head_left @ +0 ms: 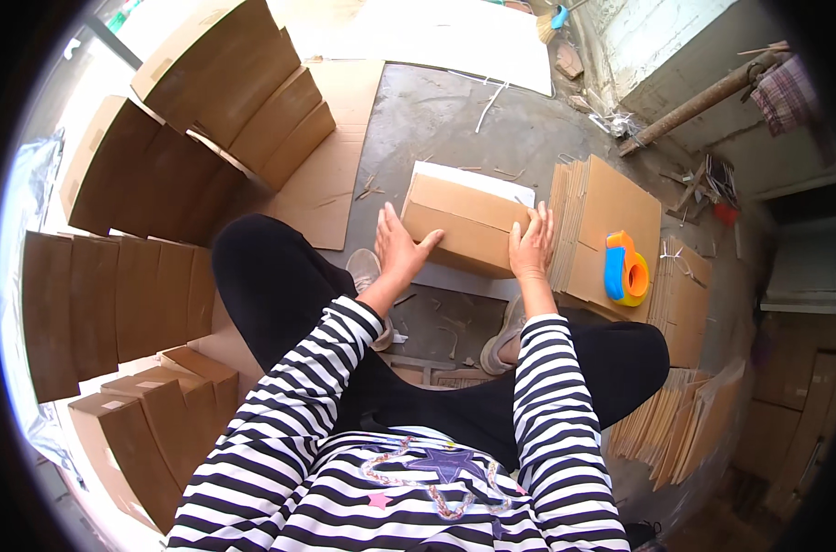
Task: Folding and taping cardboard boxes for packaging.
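Left hand (403, 247) part-open, thumb out, on the left end of the carton (468, 221); right hand (532, 247) open, fingers extended, touching right end.

Carton (464, 225): underside hidden; can't tell if the left hand (402, 248) and right hand (531, 247) bear its weight. White sheet (473, 178) partly covered by the carton. Left shoe (363, 267) half behind the forearm. Striped sleeves (565, 405) cut by lower edge. White board (436, 37) cut by top edge. Floor scraps (450, 324) too small to tell. Checked cloth (786, 97) fades into dark rim; right corner too dark to make out.
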`<action>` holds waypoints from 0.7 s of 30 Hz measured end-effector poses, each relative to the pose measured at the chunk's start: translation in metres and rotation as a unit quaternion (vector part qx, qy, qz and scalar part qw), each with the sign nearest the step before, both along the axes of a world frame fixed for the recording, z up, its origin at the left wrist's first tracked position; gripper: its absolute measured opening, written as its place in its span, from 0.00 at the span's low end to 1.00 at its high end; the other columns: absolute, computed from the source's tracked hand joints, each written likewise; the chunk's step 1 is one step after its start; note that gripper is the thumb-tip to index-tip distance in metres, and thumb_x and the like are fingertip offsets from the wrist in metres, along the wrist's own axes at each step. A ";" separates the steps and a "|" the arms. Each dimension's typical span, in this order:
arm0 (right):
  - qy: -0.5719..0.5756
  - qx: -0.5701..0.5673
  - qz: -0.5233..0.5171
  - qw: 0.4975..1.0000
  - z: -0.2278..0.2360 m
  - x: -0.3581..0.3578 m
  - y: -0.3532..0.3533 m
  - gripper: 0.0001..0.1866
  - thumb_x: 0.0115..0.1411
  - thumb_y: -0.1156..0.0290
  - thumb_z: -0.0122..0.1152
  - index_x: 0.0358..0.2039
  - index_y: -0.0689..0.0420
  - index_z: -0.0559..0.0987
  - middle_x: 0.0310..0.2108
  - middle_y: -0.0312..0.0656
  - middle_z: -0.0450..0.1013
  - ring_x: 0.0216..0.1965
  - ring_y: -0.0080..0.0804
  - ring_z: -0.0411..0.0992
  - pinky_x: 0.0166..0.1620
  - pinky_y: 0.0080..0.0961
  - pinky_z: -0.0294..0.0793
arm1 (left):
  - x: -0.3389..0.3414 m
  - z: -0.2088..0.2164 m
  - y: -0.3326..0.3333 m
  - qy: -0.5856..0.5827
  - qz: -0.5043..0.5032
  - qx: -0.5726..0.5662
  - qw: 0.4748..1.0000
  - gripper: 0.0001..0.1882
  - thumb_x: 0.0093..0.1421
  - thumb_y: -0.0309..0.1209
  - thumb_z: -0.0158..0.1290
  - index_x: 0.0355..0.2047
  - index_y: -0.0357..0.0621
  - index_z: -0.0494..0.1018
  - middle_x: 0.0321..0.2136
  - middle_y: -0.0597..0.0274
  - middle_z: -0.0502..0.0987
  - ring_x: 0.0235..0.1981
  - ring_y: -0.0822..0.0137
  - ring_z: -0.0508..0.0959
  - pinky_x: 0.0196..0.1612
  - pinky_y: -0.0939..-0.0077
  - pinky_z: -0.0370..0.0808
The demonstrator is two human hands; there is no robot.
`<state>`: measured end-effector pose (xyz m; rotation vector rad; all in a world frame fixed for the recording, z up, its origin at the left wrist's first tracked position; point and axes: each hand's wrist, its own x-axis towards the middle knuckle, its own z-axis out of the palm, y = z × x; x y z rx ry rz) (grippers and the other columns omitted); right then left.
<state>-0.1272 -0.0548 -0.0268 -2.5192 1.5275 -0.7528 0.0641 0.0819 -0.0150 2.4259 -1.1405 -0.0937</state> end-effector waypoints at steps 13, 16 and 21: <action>0.118 0.271 0.015 0.955 0.055 -0.004 0.057 0.34 0.53 0.48 0.54 0.57 0.49 0.60 0.41 0.51 0.67 0.45 0.48 0.67 0.49 0.41 0.65 | 0.024 -0.001 -0.055 0.467 0.045 -0.084 0.879 0.48 0.48 0.56 0.55 0.56 0.31 0.51 0.52 0.37 0.62 0.53 0.49 0.66 0.53 0.63 0.65; 0.094 0.319 0.017 0.943 0.049 -0.007 0.066 0.39 0.53 0.48 0.55 0.60 0.50 0.55 0.45 0.56 0.68 0.46 0.51 0.68 0.47 0.40 0.67 | 0.011 0.000 -0.061 0.378 -0.004 -0.046 0.925 0.55 0.48 0.58 0.55 0.60 0.29 0.42 0.55 0.36 0.58 0.56 0.48 0.61 0.57 0.63 0.60; 0.041 0.384 0.049 0.921 0.059 -0.013 0.062 0.41 0.53 0.50 0.55 0.60 0.55 0.52 0.45 0.58 0.69 0.47 0.52 0.68 0.49 0.39 0.66 | -0.029 0.009 -0.038 0.310 -0.057 -0.024 0.949 0.58 0.44 0.56 0.59 0.61 0.33 0.39 0.54 0.41 0.58 0.56 0.47 0.60 0.57 0.59 0.60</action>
